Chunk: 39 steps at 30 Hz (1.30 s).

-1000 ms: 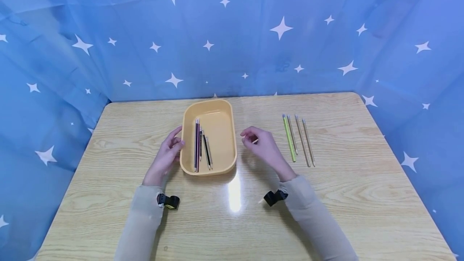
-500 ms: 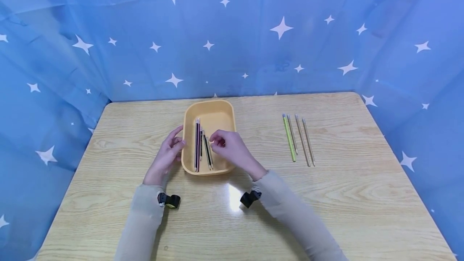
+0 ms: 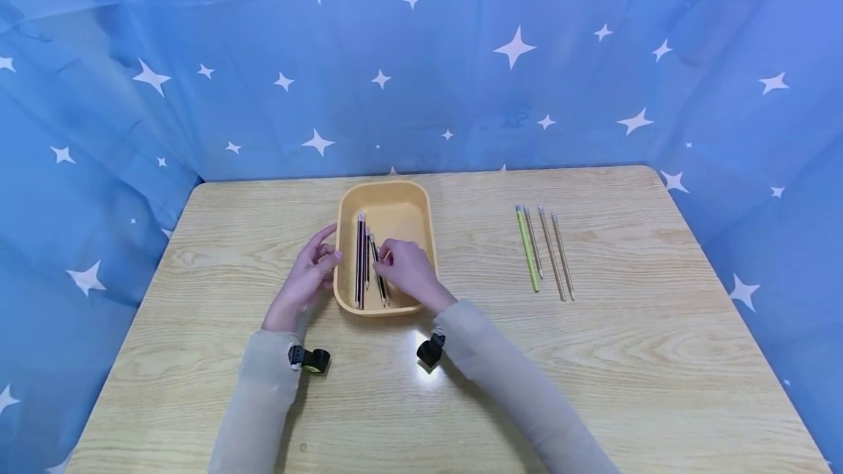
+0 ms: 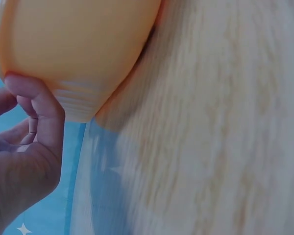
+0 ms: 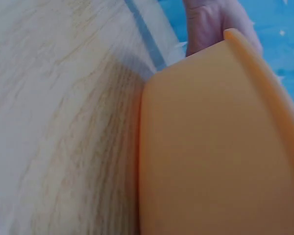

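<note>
A yellow-orange plastic tray (image 3: 402,218) stands on the table, holding several pencils. Two purple pencils (image 3: 359,262) lie along its left part, and darker ones (image 3: 380,285) lie to their right. My left hand (image 3: 301,280) is at the tray's left side; in the left wrist view its thumb (image 4: 32,90) touches the outer wall. Reaching over the right rim, my right hand (image 3: 410,269) has thumb and curled fingers together at a dark pencil, apparently pinching it; the hand partly covers the pencils. The right wrist camera shows mostly the tray's outer wall (image 5: 210,147).
To the right, a green pencil (image 3: 527,249) and several gold pencils (image 3: 552,254) lie side by side on the wooden table (image 3: 658,357). A blue curtain (image 3: 448,57) with white stars hangs behind the far edge and along both sides.
My right hand has moved left from beside the tray, over its rim and down to the pencils inside. The left hand stays at the tray's left side; the tray has shifted slightly right.
</note>
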Available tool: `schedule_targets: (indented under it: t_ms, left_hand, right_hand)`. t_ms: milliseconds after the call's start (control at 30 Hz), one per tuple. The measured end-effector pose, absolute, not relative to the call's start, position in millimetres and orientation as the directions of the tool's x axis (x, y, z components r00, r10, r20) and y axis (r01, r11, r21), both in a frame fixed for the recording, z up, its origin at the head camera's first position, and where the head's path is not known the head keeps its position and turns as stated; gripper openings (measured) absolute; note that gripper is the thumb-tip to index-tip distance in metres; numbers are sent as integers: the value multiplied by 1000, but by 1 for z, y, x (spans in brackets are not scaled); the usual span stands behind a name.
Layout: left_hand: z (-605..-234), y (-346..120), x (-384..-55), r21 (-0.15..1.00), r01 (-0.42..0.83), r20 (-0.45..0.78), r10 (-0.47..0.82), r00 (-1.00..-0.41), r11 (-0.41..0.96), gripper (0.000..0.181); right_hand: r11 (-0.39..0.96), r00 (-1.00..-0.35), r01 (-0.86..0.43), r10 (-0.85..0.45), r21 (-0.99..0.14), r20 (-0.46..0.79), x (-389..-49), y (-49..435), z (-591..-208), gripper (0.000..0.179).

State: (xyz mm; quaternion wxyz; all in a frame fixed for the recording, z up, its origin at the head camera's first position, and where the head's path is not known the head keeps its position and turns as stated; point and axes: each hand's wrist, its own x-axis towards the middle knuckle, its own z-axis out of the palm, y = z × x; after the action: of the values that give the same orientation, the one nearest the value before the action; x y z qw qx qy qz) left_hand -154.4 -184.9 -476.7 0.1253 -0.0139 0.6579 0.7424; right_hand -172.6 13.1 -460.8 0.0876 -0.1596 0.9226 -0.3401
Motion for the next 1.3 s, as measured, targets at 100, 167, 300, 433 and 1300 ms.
schedule_targets:
  t_ms: [100,167,300,433,1300]
  left_hand:
    - [-476,-184,-156,973,-203,-185,162,-969,-106,58]
    - [-476,-184,-158,974,-200,-184,151,-971,-105,58]
    - [-476,-184,-159,975,-196,-181,133,-974,-105,56]
    - [-473,-184,-159,974,-198,-183,136,-974,-106,56]
    - [-480,-183,-157,981,-154,-141,113,-984,-117,53]
  right_hand:
    - [770,-940,-205,-328,-605,-98,-174,12,-463,14]
    - [794,-943,-190,-311,-578,-117,-176,10,-464,14]
    - [826,-947,-158,-282,-541,-155,-180,7,-467,16]
    - [856,-948,-141,-261,-498,-181,-182,4,-467,19]
    - [797,-961,-185,-270,-576,-64,-181,6,-468,8]
